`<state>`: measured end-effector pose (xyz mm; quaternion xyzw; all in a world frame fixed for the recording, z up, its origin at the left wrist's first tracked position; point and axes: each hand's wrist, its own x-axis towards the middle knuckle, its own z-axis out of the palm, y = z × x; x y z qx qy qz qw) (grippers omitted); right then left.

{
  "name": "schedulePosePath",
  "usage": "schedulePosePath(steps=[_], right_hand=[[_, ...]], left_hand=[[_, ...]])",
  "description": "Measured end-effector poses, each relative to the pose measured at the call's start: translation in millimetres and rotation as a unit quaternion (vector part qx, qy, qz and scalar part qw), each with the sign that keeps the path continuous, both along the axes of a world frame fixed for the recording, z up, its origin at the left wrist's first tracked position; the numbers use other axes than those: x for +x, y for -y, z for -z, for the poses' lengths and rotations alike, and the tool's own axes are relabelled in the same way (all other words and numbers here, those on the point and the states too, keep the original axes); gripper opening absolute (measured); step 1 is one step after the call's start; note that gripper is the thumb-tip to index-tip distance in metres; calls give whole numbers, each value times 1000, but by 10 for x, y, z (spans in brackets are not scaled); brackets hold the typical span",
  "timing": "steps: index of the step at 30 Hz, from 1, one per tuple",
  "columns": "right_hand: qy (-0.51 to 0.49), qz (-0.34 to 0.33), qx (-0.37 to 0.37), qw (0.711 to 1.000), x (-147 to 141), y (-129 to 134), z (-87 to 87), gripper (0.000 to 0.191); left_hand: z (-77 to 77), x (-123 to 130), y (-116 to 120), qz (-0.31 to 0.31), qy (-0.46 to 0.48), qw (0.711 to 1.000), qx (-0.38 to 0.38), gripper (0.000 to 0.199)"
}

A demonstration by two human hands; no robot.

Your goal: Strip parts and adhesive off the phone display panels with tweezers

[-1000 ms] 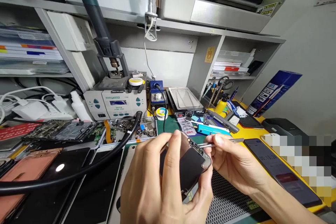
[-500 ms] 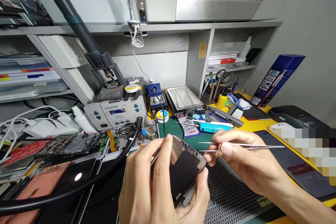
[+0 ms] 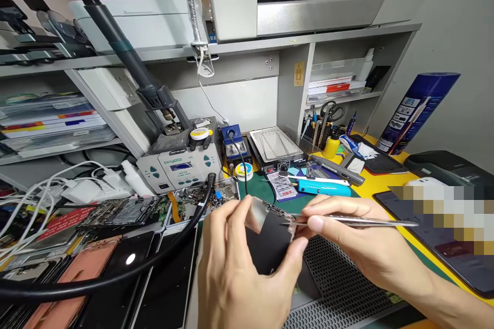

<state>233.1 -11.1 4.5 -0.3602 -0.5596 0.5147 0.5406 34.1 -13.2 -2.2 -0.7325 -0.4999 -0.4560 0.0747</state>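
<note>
My left hand (image 3: 243,262) grips a phone screen assembly (image 3: 266,241) by its edges, its black back turned toward me. Small parts and contacts run along the upper edge of that screen, beside a shiny bare patch. Between the thumb and fingers of my right hand (image 3: 347,236) is a pair of metal tweezers (image 3: 358,221). The tips of the tweezers lie over the upper right corner of the screen; whether they touch it I cannot tell. Part of the screen is hidden behind my left fingers and thumb.
A black hose (image 3: 116,280) crosses several phone panels (image 3: 170,277) at left. Behind are a grey rework station (image 3: 181,164), a tray of circuit boards (image 3: 193,200) and a hot plate (image 3: 276,144). A perforated mat (image 3: 343,282) lies under my hands; a phone (image 3: 455,252) is at right.
The tweezers have moved left, from beside the screen to over its upper right corner. My left hand and the screen sit slightly further right in view, and the screen is tilted differently.
</note>
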Motion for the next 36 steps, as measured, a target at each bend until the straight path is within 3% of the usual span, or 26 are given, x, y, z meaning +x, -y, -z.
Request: schedulePosePath(steps=[4, 7, 10, 15, 19, 21, 24, 27, 30, 33, 36], right_hand=[[-50, 24, -45, 997, -31, -60, -26, 5], [-73, 43, -76, 994, -40, -100, -44, 8], [-88, 41, -97, 991, -31, -120, -46, 11], [-132, 8, -138, 981, 2, -153, -32, 10], [-154, -11, -167, 974, 6, -174, -48, 10], [-156, -11, -164, 974, -2, -174, -59, 10], [-149, 6, -144, 978, -16, -166, -63, 11], [-105, 39, -92, 989, -20, -143, -52, 11], [8, 97, 20, 995, -9, -96, -40, 5], [130, 136, 141, 972, 1, -45, -26, 7], [186, 149, 208, 949, -6, -19, -4, 17]], left_hand=[[14, -55, -18, 43, 64, 991, -113, 47], [4, -102, -36, 92, 159, 954, -237, 38], [-49, -126, -71, 132, 258, 890, -352, 43], [-178, -137, -134, 188, 405, 762, -469, 59], [-225, -116, -124, 261, 493, 651, -515, 44], [-234, -82, -95, 266, 522, 615, -528, 40], [-231, -26, -53, 246, 543, 606, -526, 41], [-210, 7, -30, 227, 542, 631, -506, 41], [-191, 11, -17, 207, 527, 661, -492, 38], [-183, 8, -4, 206, 516, 675, -485, 34], [-176, 13, 9, 210, 513, 679, -481, 31]])
